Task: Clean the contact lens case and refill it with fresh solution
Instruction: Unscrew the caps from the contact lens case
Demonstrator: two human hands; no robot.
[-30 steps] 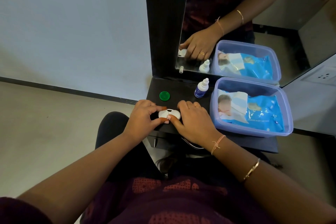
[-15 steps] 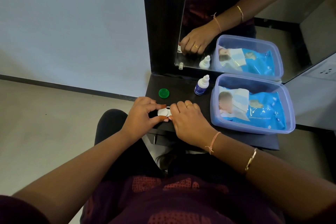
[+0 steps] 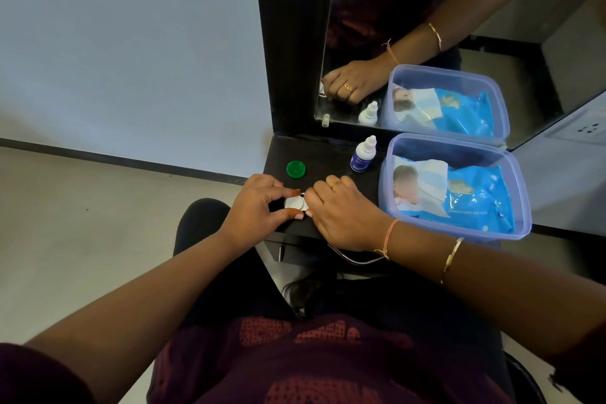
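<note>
**Maroon top, gold on the right arm**

The person is wearing a dark maroon top (image 3: 328, 357) printed with red dotted patches, its sleeve (image 3: 29, 374) showing at the left arm, and dark trousers (image 3: 203, 226). The right hand (image 3: 344, 216) is wearing a gold ring (image 3: 336, 184); a pink thread (image 3: 388, 238) is circling that wrist, a thin gold bangle (image 3: 452, 256) the forearm.

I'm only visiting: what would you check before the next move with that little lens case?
1. Left hand pinches the lens case by its white end: ok.
2. Right hand grips the other end: ok.
3. Green cap off, lying on the shelf: ok.
4. Solution bottle upright beyond the right hand: ok.
5. Wipes pack in the open tub: ok.
6. Case wells emptied: cannot tell, hands cover them.
</note>
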